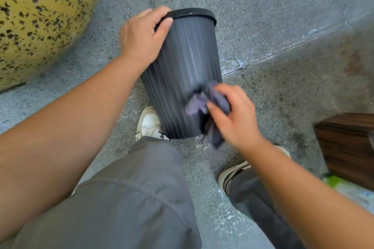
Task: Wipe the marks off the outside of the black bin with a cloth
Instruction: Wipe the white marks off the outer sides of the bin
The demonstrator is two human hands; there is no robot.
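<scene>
Here, far left: yellow speckled planter [36, 18], well apart from the work. Left hand [143, 38] clamped on the bin's rim, thumb curled over the ribbed wall, other fingers wrapped out of sight behind the lip. Black ribbed bin [182, 75] at centre, over grey speckled floor [283, 16], tilted, long axis running away from the body, rim at the far end, base near a white sneaker [149, 123]; whether the base touches the floor, cannot tell. Right hand [234, 115] just right of the bin's lower wall, fingers bunched round a grey cloth [208, 105], cloth pressed to the ribs near the base, motion-blurred. Pale streaks visible along the mid wall, up-axis from the cloth. Likely next stroke: along the ribs toward the rim; right hand nearer that patch. Far right: dark wooden box [348, 147].
</scene>
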